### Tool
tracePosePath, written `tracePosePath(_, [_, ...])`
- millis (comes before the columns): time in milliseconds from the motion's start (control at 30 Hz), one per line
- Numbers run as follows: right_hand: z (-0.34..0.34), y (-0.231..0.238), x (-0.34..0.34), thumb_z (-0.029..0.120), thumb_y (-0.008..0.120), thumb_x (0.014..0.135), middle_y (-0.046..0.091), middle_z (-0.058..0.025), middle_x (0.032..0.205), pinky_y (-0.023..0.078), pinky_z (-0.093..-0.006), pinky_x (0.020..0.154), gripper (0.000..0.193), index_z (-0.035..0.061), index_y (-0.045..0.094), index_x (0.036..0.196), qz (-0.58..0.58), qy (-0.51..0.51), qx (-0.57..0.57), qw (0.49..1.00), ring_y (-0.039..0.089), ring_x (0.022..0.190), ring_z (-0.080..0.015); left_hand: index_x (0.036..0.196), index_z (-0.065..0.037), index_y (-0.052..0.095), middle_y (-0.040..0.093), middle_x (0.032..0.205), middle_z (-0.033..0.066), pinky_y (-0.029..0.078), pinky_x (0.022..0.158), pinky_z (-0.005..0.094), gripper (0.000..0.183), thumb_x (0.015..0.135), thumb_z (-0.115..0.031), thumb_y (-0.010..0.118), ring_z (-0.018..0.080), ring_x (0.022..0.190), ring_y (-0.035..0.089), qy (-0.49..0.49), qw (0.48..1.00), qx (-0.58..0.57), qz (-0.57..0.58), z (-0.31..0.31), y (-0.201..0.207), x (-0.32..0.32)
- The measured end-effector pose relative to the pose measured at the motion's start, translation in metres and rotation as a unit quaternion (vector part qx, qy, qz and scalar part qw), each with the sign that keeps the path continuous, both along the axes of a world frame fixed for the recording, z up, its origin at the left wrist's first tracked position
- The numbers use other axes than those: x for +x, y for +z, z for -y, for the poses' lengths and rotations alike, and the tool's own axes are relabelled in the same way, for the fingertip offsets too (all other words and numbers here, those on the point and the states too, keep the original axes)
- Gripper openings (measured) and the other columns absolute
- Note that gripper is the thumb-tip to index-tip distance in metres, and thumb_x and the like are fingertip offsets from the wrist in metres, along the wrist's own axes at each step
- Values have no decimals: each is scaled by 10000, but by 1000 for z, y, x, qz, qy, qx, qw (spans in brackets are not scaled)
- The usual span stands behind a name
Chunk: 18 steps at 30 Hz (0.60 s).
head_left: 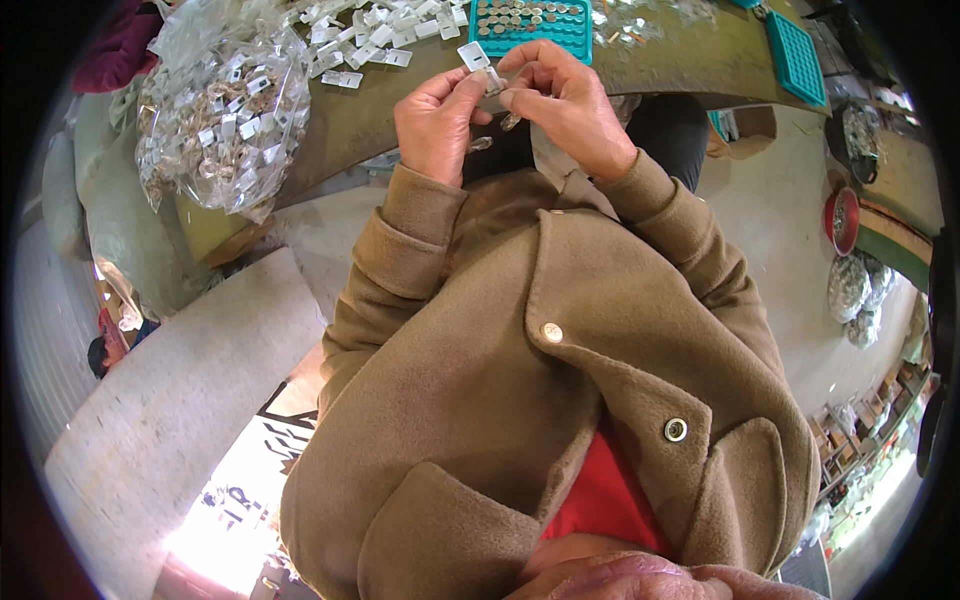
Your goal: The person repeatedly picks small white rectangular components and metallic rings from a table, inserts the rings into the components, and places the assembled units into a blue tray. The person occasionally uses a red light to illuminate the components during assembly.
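Plastic bag (225,130) on the counter's (680,72) left, tags (375,38) right beside it, next a tray (560,42), second tray (797,60) far right!

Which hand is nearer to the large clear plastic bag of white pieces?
Left. The left hand is to the right of the clear plastic bag; the right hand is farther right, beyond the left hand.

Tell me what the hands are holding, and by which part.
A white card, pinched near its lower end by the left hand. The right hand is close by that end, but whether it grips anything cannot be told.
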State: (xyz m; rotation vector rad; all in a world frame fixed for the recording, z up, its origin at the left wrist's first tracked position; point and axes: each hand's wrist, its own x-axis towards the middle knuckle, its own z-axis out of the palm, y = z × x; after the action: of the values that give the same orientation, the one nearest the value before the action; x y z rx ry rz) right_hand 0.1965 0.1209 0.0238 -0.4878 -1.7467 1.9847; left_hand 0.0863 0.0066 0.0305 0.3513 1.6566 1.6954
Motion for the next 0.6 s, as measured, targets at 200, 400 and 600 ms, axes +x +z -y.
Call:
tracePosePath(200, [-2, 4, 2, 34, 633, 837, 537, 24, 715, 419, -220, 591, 166, 52, 589, 996, 32, -41, 160, 986, 487, 656, -49, 1071, -15, 658, 678, 953, 51, 322, 421, 146, 225, 916, -176, 635, 23, 619, 516, 22, 990, 12, 139, 3, 6, -4])
tracePosePath(400, [1, 3, -2, 4, 627, 831, 623, -3, 803, 466, -221, 627, 148, 44, 583, 967, -41, -49, 124, 990, 562, 705, -62, 1168, -21, 575, 659, 1099, 109, 361, 419, 129, 256, 948, -152, 579, 5, 630, 539, 3, 940, 89, 330, 8, 6, -13])
tracePosePath(600, [-5, 0, 0, 34, 653, 815, 635, -41, 811, 493, -264, 656, 135, 62, 590, 931, 6, -89, 220, 971, 612, 727, -136, 1135, -33, 556, 648, 1153, 143, 437, 462, 102, 227, 931, -122, 602, 29, 774, 642, -12, 843, 163, 512, 8, -1, -24])
